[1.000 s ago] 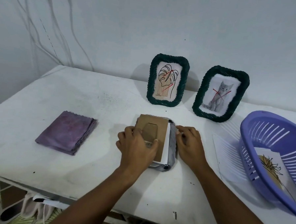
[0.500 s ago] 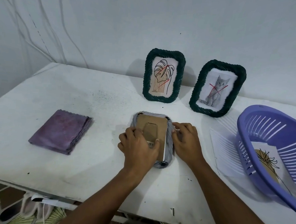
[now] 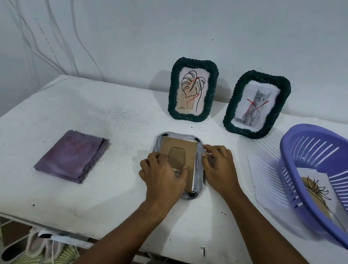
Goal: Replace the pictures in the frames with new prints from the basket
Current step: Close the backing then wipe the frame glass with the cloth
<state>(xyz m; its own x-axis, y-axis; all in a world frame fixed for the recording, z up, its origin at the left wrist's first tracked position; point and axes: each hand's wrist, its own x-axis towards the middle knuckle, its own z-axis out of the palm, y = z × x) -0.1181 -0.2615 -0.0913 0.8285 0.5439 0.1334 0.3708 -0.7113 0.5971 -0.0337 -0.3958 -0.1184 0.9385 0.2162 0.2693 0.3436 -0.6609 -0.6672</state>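
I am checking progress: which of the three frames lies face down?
The grey frame under both hands: its cardboard back faces up. The two dark green frames stand upright, pictures showing.

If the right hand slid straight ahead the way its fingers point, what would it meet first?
The right hand points up-left across the face-down frame; it would probably ride onto the cardboard backing first, though height is unclear.
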